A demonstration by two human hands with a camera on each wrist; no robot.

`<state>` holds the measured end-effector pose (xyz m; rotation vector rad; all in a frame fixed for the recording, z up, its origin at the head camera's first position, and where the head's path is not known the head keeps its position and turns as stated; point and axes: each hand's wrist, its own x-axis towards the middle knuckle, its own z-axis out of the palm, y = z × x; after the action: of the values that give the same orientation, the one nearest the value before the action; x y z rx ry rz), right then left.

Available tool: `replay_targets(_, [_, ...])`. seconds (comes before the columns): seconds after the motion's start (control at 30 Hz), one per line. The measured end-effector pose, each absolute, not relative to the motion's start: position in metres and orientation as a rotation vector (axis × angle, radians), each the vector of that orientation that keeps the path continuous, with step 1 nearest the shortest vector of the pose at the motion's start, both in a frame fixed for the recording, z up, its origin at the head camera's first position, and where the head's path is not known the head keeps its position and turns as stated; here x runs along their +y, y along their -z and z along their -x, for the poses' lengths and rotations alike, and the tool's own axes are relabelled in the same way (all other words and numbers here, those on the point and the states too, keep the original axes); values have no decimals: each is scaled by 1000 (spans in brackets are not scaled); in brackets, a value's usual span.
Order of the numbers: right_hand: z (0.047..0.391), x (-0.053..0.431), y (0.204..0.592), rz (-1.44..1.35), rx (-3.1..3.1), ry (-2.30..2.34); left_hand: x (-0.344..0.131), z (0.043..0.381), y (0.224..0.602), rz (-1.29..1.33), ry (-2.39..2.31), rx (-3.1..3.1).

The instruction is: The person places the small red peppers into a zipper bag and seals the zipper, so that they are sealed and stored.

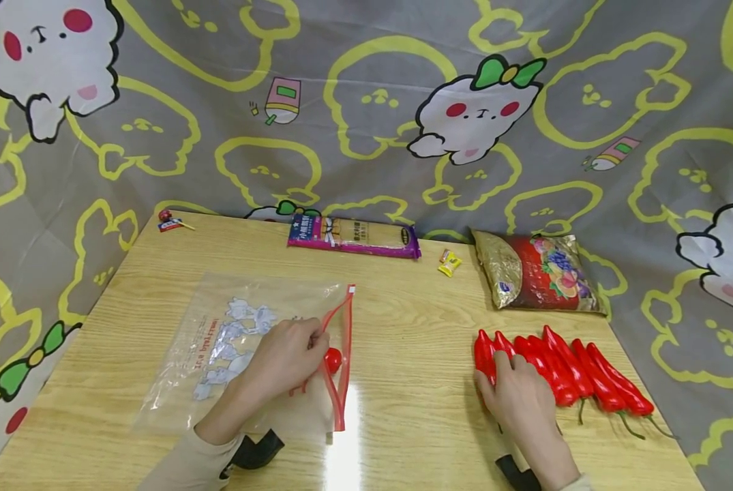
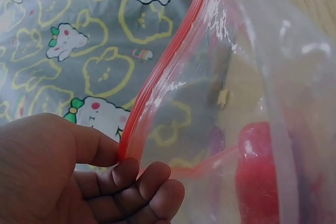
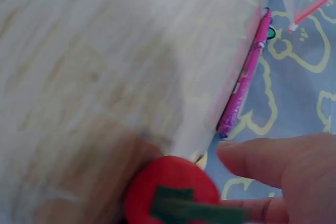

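A clear zip bag (image 1: pixel 176 354) with a red zip edge (image 2: pixel 163 69) lies on the table at left. My left hand (image 1: pixel 289 351) pinches that edge between thumb and fingers, and the bag's mouth gapes. Inside is a red pepper (image 2: pixel 257 174), partly hidden by my left hand in the head view. My right hand (image 1: pixel 519 395) is over the left end of a row of red peppers (image 1: pixel 562 368). In the right wrist view its thumb stands apart from the nearest pepper (image 3: pixel 173 187), which has a green stem; a finger lies behind the stem.
At the back lie a purple noodle packet (image 1: pixel 354 235), a small yellow wrapped sweet (image 1: pixel 449 264) and a lollipop (image 1: pixel 165 217). A gold and red bag (image 1: pixel 538 273) lies behind the peppers. Patterned cloth (image 1: pixel 366 109) borders the wooden table (image 1: pixel 415 409).
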<state>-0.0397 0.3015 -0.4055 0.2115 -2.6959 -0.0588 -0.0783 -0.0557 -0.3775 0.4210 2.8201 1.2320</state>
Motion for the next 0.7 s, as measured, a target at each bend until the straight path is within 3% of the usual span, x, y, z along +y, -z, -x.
replay_targets(0.5, [40,291,409,-240,-2720,-103,-56,78,377,-421,-1225,2805])
replay_targets(0.7, [51,254,392,-520,-2762,-486,-56,77,376,-418,-1227,2796])
